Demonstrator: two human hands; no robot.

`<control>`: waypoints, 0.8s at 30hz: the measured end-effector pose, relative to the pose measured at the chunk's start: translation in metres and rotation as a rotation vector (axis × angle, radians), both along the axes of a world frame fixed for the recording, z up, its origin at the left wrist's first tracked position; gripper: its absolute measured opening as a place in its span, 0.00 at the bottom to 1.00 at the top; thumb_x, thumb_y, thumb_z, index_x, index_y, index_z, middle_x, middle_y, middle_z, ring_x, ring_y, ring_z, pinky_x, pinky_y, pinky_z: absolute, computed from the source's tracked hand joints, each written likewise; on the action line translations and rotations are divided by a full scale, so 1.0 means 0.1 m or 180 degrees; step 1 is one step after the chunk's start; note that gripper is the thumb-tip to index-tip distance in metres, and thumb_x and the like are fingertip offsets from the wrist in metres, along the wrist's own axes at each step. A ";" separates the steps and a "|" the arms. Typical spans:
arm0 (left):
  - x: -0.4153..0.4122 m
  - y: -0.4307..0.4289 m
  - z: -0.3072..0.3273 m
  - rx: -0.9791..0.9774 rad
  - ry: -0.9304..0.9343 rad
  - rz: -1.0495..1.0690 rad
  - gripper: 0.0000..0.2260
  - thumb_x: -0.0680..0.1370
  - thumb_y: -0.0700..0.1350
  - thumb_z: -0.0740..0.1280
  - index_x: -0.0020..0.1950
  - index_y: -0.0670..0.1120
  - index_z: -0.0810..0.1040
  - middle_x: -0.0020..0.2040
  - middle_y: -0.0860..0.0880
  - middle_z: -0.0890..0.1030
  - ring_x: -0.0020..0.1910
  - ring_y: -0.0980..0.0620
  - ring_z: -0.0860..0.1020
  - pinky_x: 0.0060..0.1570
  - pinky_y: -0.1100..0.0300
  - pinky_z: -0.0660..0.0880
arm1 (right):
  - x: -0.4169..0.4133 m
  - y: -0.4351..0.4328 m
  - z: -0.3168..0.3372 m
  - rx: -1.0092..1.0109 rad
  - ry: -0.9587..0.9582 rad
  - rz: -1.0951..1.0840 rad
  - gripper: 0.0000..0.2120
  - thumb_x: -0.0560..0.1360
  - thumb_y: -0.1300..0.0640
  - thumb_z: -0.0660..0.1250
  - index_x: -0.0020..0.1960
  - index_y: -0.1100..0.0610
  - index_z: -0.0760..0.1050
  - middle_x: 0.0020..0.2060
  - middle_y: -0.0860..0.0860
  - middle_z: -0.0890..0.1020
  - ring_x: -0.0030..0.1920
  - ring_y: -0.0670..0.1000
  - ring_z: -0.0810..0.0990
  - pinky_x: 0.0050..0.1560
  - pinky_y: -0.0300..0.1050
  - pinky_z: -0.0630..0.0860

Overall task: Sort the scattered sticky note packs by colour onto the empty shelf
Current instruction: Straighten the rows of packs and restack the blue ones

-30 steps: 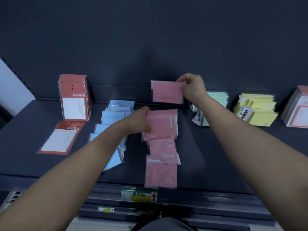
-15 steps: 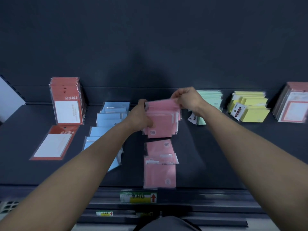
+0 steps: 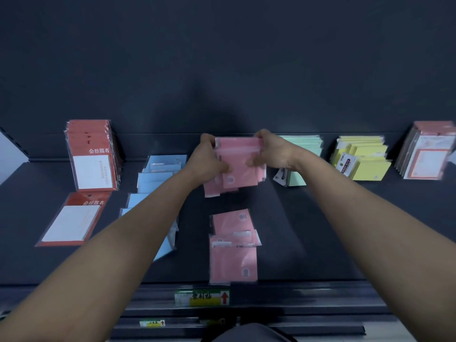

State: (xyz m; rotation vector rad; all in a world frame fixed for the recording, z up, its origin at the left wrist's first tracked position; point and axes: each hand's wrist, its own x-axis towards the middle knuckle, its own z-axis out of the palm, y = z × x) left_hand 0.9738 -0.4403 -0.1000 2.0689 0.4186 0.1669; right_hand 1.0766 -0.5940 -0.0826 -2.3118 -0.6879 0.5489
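A stack of pink sticky note packs (image 3: 238,169) is held upright near the back of the dark shelf (image 3: 320,230). My left hand (image 3: 208,160) grips its left edge and my right hand (image 3: 270,154) grips its right edge. Closer to me, three more pink packs (image 3: 233,245) lie flat in an overlapping row down to the shelf's front edge. Left of them, partly under my left forearm, lie blue packs (image 3: 158,178). Green packs (image 3: 303,154) and yellow packs (image 3: 362,159) sit to the right.
Red-orange packs (image 3: 92,154) stand at the back left, with one red-orange pack (image 3: 72,219) lying flat in front. Another red-framed stack (image 3: 429,151) leans at the far right. A price label (image 3: 202,297) is on the shelf's front rail.
My right hand brought its single pink pack down onto the stack held by my left hand. Both hands now grip the stack together and have shifted it toward the back of the shelf.
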 end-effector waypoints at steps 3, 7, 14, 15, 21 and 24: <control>0.13 0.00 0.09 0.0034 -0.0368 0.0224 0.19 0.71 0.35 0.72 0.54 0.45 0.65 0.46 0.49 0.76 0.43 0.52 0.77 0.36 0.62 0.76 | 0.08 0.05 0.04 0.0344 -0.0373 -0.0198 0.27 0.69 0.60 0.75 0.63 0.58 0.65 0.57 0.58 0.74 0.53 0.56 0.77 0.52 0.48 0.77; 0.27 0.03 0.07 -0.0176 -0.0489 0.0236 0.17 0.71 0.34 0.72 0.54 0.45 0.68 0.47 0.49 0.77 0.46 0.51 0.78 0.41 0.61 0.76 | 0.17 0.14 -0.04 0.0379 -0.0578 -0.0364 0.28 0.69 0.59 0.75 0.63 0.58 0.64 0.59 0.60 0.73 0.55 0.59 0.77 0.55 0.51 0.76; 0.23 0.18 -0.14 0.0567 0.0895 -0.0104 0.28 0.71 0.41 0.73 0.67 0.39 0.64 0.58 0.44 0.74 0.51 0.50 0.73 0.49 0.58 0.72 | 0.21 0.13 -0.32 -0.0061 -0.0541 -0.0505 0.29 0.72 0.57 0.72 0.69 0.59 0.63 0.61 0.59 0.72 0.59 0.58 0.74 0.54 0.45 0.71; 0.20 0.20 -0.16 0.0903 0.1257 -0.0340 0.30 0.71 0.43 0.74 0.68 0.40 0.65 0.61 0.44 0.73 0.54 0.49 0.73 0.52 0.58 0.72 | 0.22 0.14 -0.33 -0.0074 -0.0545 -0.0522 0.30 0.73 0.58 0.72 0.70 0.59 0.63 0.62 0.59 0.72 0.59 0.58 0.73 0.56 0.45 0.71; 0.11 0.21 -0.23 0.1684 0.1811 -0.0816 0.32 0.68 0.49 0.76 0.68 0.43 0.69 0.65 0.45 0.71 0.62 0.45 0.72 0.61 0.53 0.71 | 0.22 0.26 -0.27 -0.0259 -0.0679 -0.0534 0.27 0.74 0.60 0.70 0.69 0.58 0.63 0.64 0.62 0.68 0.62 0.61 0.71 0.60 0.46 0.69; 0.08 0.21 -0.23 0.1572 0.1652 -0.0842 0.26 0.67 0.46 0.77 0.61 0.44 0.71 0.62 0.45 0.71 0.56 0.46 0.73 0.54 0.54 0.73 | 0.16 0.28 -0.29 -0.0245 -0.0670 -0.0683 0.27 0.75 0.60 0.69 0.70 0.57 0.61 0.66 0.61 0.62 0.60 0.61 0.71 0.60 0.45 0.69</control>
